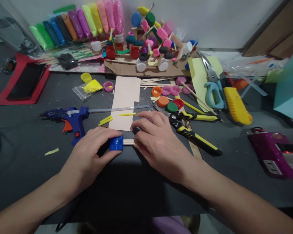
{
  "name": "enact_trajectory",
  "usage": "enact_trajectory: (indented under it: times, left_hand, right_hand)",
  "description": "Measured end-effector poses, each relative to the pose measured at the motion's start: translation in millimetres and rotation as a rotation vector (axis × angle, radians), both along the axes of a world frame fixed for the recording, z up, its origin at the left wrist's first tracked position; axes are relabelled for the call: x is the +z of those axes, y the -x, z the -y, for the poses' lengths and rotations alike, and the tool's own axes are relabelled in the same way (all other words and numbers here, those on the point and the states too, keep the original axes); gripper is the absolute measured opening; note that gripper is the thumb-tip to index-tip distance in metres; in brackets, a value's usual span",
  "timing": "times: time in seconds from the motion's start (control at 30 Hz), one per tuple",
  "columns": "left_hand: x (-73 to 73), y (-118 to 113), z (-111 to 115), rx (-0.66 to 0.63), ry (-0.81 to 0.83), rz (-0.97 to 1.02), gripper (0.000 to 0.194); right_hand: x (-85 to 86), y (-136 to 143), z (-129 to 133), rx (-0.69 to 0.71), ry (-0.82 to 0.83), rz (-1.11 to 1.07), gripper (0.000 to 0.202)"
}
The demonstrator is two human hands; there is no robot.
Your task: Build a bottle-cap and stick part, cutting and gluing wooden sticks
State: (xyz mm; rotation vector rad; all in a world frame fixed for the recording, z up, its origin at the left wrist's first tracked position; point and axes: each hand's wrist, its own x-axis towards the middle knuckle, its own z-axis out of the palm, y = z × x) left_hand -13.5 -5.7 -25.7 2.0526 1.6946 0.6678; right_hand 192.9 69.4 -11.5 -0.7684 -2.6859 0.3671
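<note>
Between the thumb and fingers of my left hand (pixel 88 154) is a small blue plastic cap (pixel 116 143). A few thin wooden sticks (pixel 129 142) run side by side from the cap towards my right hand (pixel 158 139), whose fingers close over their other end and hide it. Just beyond my hands lies a pale card strip (pixel 125 94), with a short yellow stick (pixel 127 114) on it. More yellow stick pieces (pixel 105 120) lie left of the strip. A blue glue gun (pixel 73 117) rests beyond my left hand, a clear glue stick reaching out of its back.
Black-and-yellow cutters (pixel 195 133) lie beside my right hand, with bottle caps (pixel 171 107) behind. Scissors (pixel 213 84) and a yellow-handled tool (pixel 236 105) sit farther right. Packs of coloured clay (pixel 75 24) and small cap-and-stick models (pixel 156 42) line the back. A purple device (pixel 273 151) stands right.
</note>
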Motion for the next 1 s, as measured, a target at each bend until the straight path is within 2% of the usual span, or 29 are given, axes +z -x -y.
enact_trajectory:
  times: [1.0]
  left_hand:
    - [-0.8,0.5,0.7,-0.003,-0.008,0.004,0.026]
  right_hand:
    - [-0.4,-0.6,0.9,-0.001,0.009,-0.024,0.016]
